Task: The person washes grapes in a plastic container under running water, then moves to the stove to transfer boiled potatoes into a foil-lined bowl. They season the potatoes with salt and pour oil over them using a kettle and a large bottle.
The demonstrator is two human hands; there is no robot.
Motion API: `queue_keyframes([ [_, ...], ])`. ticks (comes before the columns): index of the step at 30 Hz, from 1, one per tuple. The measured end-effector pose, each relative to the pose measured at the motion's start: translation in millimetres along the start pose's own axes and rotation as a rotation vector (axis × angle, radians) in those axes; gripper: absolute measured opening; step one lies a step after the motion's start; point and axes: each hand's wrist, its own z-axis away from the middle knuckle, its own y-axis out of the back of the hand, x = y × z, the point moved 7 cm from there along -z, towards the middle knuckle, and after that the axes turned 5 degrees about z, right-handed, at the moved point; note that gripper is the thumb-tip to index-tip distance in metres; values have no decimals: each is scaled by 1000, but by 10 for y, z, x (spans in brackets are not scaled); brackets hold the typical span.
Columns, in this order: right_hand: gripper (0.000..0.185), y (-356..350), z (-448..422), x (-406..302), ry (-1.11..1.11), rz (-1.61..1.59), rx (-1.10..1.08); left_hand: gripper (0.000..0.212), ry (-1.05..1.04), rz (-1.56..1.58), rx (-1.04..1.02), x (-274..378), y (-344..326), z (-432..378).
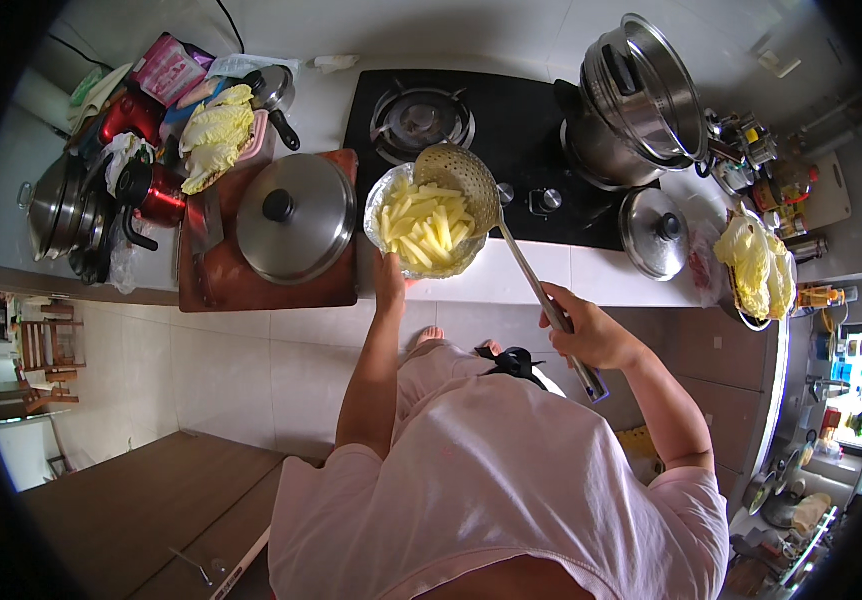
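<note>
My left hand grips the near left rim of a silvery bowl, held over the stove's front edge. Pale yellow cut strips, which look like potato, fill it. In my right hand is the long handle of a metal skimmer. The skimmer's perforated head rests at the bowl's far right side, touching or just above the strips; I cannot tell which. Behind the bowl lies the black gas cooktop with an uncovered burner.
On a reddish-brown board to the left lie a large pan lid and a cleaver blade. At right stand a steel pot with a strainer insert, a smaller lid and napa cabbage. A red kettle is farther left.
</note>
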Motion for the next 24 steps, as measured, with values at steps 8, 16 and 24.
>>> queue_keyframes([
  [8, 64, 55, 75, -30, 190, 532, 278, 40, -177, -122, -11, 272, -62, -1],
  [16, 64, 173, 138, -336, 210, -188, 177, 50, -570, -627, 182, 629, 73, 382],
  [24, 65, 283, 27, -583, 418, -715, 137, 46, -218, -188, -739, 1210, -1683, 1218],
])
